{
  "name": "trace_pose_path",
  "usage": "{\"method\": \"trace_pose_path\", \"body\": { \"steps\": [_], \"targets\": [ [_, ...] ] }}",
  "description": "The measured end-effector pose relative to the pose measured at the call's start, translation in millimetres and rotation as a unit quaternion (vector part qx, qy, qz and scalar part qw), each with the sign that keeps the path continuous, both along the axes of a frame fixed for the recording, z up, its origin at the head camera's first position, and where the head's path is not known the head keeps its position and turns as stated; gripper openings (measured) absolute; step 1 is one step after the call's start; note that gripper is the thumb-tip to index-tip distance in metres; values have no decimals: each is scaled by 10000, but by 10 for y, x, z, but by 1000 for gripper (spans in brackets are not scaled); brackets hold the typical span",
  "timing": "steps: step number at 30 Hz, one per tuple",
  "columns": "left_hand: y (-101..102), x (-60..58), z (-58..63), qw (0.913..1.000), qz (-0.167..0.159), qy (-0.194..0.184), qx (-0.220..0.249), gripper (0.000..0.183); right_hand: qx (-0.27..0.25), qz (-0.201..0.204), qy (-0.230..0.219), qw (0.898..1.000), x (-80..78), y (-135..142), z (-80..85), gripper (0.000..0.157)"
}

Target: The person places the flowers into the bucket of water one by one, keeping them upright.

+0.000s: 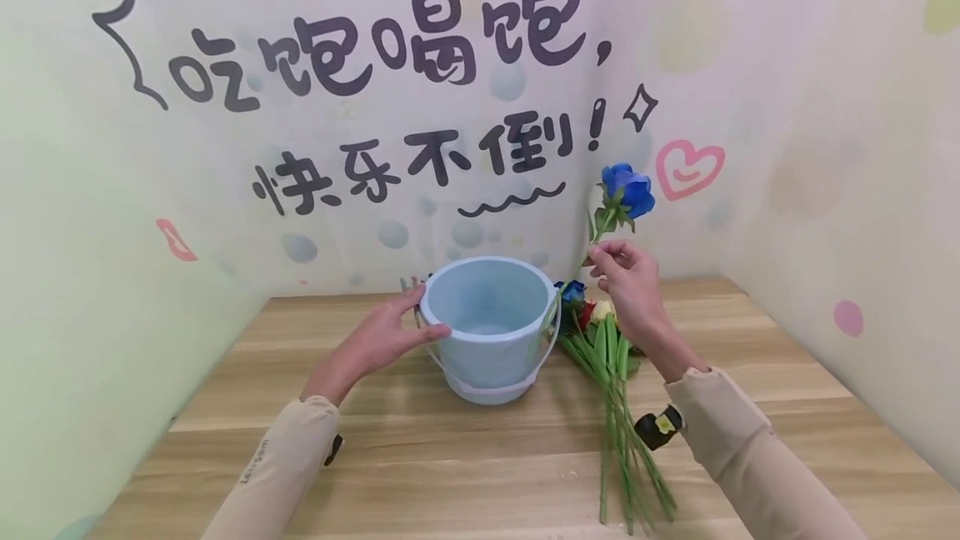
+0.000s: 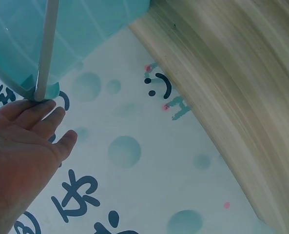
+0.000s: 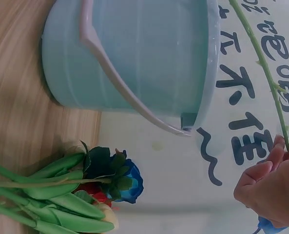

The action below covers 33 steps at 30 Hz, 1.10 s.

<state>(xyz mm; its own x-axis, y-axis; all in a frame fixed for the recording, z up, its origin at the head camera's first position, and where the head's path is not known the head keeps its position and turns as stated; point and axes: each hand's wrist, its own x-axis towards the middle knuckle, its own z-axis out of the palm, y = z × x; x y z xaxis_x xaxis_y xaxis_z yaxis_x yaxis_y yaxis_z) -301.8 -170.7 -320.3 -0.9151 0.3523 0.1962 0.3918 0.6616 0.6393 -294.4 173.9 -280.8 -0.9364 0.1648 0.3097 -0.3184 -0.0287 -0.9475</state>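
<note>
A light blue bucket (image 1: 487, 365) stands upright on the table, its pale handle (image 3: 120, 83) hanging down. My left hand (image 1: 378, 336) touches the bucket's left rim, thumb spread along the front edge; its fingers (image 2: 47, 117) look nearly straight beside the handle joint in the left wrist view. My right hand (image 1: 628, 286) pinches the green stem (image 3: 268, 73) of a blue rose (image 1: 628, 190), bloom up. The stem slants down to the bucket's right rim; whether its end is inside I cannot tell. A bunch of flowers (image 1: 615, 373) lies right of the bucket, below my right hand.
The wooden table (image 1: 360, 473) meets a printed wall (image 1: 360, 248) with dark lettering behind the bucket. Blue, red and cream blooms of the bunch lie toward the wall, with long green stems (image 1: 622, 457) pointing to the near edge.
</note>
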Motion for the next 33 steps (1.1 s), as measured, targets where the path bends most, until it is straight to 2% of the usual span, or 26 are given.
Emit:
{"method": "trace_pose_path", "body": {
  "steps": [6,9,14,21,25,33],
  "targets": [
    [-14,-10,-34,10000,27,59,-26,101,-127,-250,116,9995,-69,-65,40,5],
    [-16,-13,-43,9999,24,93,-48,101,-182,-342,153,9991,-98,-95,48,9],
    [-8,-12,-46,10000,3,77,-40,100,-226,-436,131,9987,-129,-133,48,4],
    [-7,3,-33,10000,-29,88,18,99,-219,-544,23,9983,-171,-165,53,19],
    [-7,19,-30,10000,5,61,-7,100,-198,-626,124,9978,-191,-183,12,19],
    [-4,8,-28,10000,-2,8,-60,103,281,-585,139,9978,-241,-258,-151,20]
  ]
}}
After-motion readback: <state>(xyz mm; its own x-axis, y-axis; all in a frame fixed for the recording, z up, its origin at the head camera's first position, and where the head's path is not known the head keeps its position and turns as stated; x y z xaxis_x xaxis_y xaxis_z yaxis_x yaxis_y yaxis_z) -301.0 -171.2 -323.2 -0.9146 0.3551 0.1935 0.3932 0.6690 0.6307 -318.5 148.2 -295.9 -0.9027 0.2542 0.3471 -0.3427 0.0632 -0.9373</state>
